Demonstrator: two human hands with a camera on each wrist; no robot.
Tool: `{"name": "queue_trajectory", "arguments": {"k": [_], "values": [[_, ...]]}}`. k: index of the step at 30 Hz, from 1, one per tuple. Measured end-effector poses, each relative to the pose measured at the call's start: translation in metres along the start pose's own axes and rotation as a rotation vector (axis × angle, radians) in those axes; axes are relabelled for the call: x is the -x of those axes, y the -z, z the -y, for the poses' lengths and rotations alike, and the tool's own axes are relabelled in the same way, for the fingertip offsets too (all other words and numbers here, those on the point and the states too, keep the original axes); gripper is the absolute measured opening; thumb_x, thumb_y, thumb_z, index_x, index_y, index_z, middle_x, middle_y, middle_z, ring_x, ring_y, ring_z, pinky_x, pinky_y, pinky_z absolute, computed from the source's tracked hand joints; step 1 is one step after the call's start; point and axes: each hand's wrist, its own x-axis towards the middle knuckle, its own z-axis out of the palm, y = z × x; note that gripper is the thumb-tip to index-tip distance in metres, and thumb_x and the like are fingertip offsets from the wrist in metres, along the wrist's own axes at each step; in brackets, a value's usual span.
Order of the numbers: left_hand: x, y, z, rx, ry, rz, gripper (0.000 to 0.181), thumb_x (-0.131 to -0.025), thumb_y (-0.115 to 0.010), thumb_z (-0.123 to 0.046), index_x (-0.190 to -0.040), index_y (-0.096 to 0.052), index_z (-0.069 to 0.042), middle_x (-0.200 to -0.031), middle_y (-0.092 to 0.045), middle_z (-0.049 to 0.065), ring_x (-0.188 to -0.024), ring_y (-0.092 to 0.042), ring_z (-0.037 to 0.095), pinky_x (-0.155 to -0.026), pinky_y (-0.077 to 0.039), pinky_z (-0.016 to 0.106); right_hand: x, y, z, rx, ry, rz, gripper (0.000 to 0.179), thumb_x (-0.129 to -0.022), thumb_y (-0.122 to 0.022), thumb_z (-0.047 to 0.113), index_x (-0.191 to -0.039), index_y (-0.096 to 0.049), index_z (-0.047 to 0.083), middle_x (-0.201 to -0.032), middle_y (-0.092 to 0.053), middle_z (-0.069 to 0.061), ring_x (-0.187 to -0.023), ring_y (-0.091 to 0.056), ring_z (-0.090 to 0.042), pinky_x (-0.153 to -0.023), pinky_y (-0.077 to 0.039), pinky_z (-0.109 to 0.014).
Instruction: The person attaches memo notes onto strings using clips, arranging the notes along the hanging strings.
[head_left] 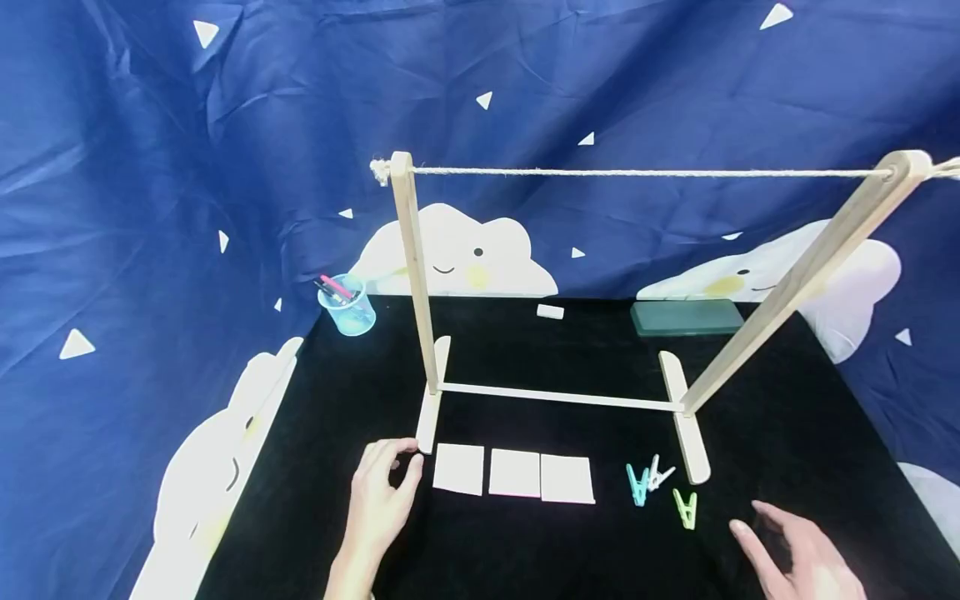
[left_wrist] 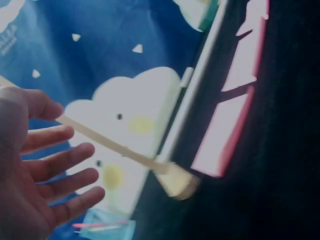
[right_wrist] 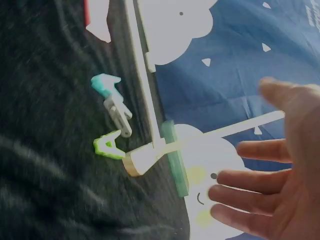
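Observation:
My left hand (head_left: pixel 381 496) hovers by the front end of the stand's left foot, beside the leftmost of three white square paper pads (head_left: pixel 459 468); its fingers are relaxed and hold nothing. Pink edges show on the pads (left_wrist: pixel 220 135) in the left wrist view. My right hand (head_left: pixel 802 554) is at the lower right, fingers loosely extended and nothing in them. Nearest to it lies a green clothespin (head_left: pixel 686 509). A blue clothespin (head_left: pixel 638 485) and a white clothespin (head_left: pixel 657 474) lie together farther left, close to the stand's right foot.
A wooden stand (head_left: pixel 562 397) with a rope (head_left: pixel 637 173) strung between its posts spans the black table. Behind it are a blue cup (head_left: pixel 349 312) of pens, a white eraser-like block (head_left: pixel 550 312) and a green case (head_left: pixel 686 317). A blue cloud-patterned curtain (head_left: pixel 300 125) hangs behind.

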Motion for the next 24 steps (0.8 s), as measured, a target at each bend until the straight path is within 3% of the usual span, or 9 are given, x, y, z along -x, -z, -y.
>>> {"name": "queue_trajectory", "arguments": {"k": [3,5,9,14,17,20,24], "values": [[0.000,-0.015,0.007,0.067,0.085,-0.002,0.016,-0.082,-0.077,0.001,-0.095,-0.074,-0.009,-0.088,-0.072,-0.001,-0.084,-0.060,0.018,-0.065,-0.054,0.028,0.000,-0.004,0.011,-0.027,-0.106,0.027,0.039,-0.092,-0.072,0.036,-0.108,-0.072,0.001,-0.096,-0.074,-0.019,-0.068,-0.056,0.008,-0.054,-0.040,-0.009],[0.002,-0.024,0.011,0.079,0.143,0.003,0.014,-0.082,-0.076,0.002,-0.092,-0.074,-0.008,-0.084,-0.070,-0.001,-0.079,-0.059,0.020,-0.062,-0.053,0.027,0.002,-0.008,0.016,-0.086,-0.158,0.038,0.035,-0.093,-0.073,0.034,-0.107,-0.073,0.002,-0.093,-0.075,-0.016,-0.067,-0.048,0.020,-0.055,-0.041,-0.005],[0.004,-0.040,0.017,0.084,0.265,0.011,0.011,-0.083,-0.074,0.000,-0.092,-0.075,-0.008,-0.081,-0.069,0.001,-0.076,-0.062,0.020,-0.063,-0.049,0.026,0.002,-0.020,0.018,-0.133,-0.242,0.034,0.035,-0.092,-0.074,0.035,-0.107,-0.073,0.004,-0.091,-0.076,-0.011,-0.066,-0.048,0.022,-0.057,-0.040,-0.005],[0.005,-0.049,0.021,0.080,0.412,0.024,0.010,-0.085,-0.072,-0.003,-0.093,-0.075,-0.009,-0.081,-0.070,0.001,-0.076,-0.064,0.017,-0.068,-0.047,0.030,-0.003,-0.038,0.017,-0.164,-0.360,0.024,0.038,-0.091,-0.073,0.038,-0.112,-0.072,0.006,-0.095,-0.077,-0.010,-0.065,-0.044,0.024,-0.059,-0.037,-0.006],[0.008,-0.053,0.021,0.079,0.470,0.037,0.009,-0.086,-0.071,-0.006,-0.092,-0.075,-0.010,-0.080,-0.068,-0.001,-0.075,-0.064,0.014,-0.070,-0.047,0.030,-0.005,-0.046,0.016,-0.220,-0.406,0.004,0.038,-0.090,-0.076,0.036,-0.114,-0.072,0.007,-0.083,-0.075,0.014,-0.065,-0.045,0.026,-0.061,-0.037,-0.005],[0.012,-0.057,0.021,0.070,0.495,0.041,0.007,-0.086,-0.071,-0.008,-0.091,-0.074,-0.011,-0.079,-0.067,-0.001,-0.074,-0.063,0.013,-0.070,-0.047,0.031,-0.005,-0.052,0.012,-0.249,-0.460,0.000,0.043,-0.090,-0.075,0.040,-0.118,-0.069,0.008,-0.074,-0.056,0.040,-0.063,-0.044,0.027,-0.063,-0.036,-0.007],[0.017,-0.063,0.021,0.034,0.508,0.011,0.008,-0.084,-0.072,-0.007,-0.090,-0.075,-0.011,-0.081,-0.066,0.000,-0.076,-0.062,0.014,-0.071,-0.047,0.035,-0.005,-0.061,0.008,-0.259,-0.521,-0.006,0.050,-0.090,-0.072,0.046,-0.122,-0.066,0.008,-0.071,-0.041,0.048,-0.061,-0.042,0.027,-0.065,-0.036,-0.013]]}}
